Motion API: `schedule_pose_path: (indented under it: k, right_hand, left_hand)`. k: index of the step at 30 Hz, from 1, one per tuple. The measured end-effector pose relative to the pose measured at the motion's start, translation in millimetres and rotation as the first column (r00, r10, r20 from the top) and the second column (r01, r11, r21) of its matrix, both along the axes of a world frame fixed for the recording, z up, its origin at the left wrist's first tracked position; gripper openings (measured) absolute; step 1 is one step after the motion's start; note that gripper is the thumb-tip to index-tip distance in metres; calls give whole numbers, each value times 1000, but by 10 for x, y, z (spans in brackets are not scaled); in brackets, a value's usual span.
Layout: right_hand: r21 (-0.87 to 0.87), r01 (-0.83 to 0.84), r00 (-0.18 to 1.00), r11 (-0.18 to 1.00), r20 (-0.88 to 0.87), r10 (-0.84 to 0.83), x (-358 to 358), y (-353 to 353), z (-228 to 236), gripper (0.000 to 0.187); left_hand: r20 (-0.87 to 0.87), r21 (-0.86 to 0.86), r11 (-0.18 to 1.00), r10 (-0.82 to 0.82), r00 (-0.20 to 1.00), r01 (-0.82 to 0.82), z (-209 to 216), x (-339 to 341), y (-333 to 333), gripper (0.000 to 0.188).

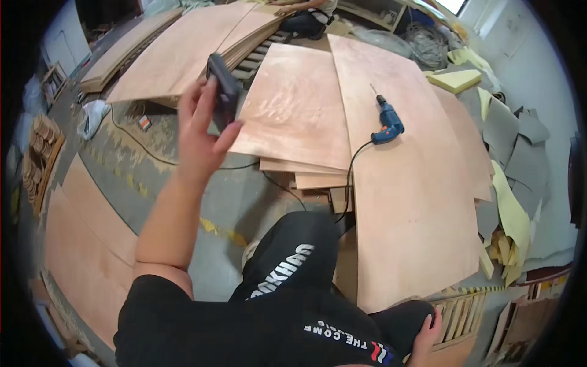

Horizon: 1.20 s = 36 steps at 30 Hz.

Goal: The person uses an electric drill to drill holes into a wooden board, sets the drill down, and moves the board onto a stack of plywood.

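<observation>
Raised over the left side, my left hand [205,125] is closed round a dark flat device that looks like a phone [224,92]. Its fingers lie along the device's left edge, with the thumb below near its lower end. My right hand [427,333] rests against my right knee at the lower right, its visible fingers extended and nothing seen in them. A blue corded power drill [388,124] with a long bit lies on a large plywood sheet [413,202] in front of me, apart from both hands.
More plywood sheets [293,110] are stacked beside the drill's sheet, with others farther back and at the lower left. A black cable [350,177] runs from the drill. A person [309,18] sits at the back. Yellow foam [455,80] and grey scraps lie along the right wall.
</observation>
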State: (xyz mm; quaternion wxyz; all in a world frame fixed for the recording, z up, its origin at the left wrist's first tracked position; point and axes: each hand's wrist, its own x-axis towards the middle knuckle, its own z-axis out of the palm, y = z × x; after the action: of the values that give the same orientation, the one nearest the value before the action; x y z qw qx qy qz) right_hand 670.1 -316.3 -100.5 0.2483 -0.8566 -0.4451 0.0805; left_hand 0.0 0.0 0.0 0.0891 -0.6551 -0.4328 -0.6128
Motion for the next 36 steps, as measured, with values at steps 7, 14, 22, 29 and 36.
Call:
schedule_pose_path:
  k: [7,14,22,29,36]
  right_hand:
    - [23,-49,999,999,17,49,48,-102,175,39]
    - [52,-47,999,998,8,47,93,-103,114,38]
    - [68,-69,998,995,18,67,122,-110,73,38]
    - [86,-56,998,995,-9,57,133,-183,54,39]
    - [11,-4,999,1000,-32,5,27,-182,172,40]
  left_hand:
    - [-437,706,652,709,554,-277,1386,275,14,53]
    - [-425,772,587,761,490,-243,1636,322,-29,60]
    - [-459,758,607,757,465,-239,1591,428,-68,56]
    - [-458,772,599,757,466,-215,1601,539,-92,59]
    - [-477,394,883,433,765,-254,962,618,-127,61]
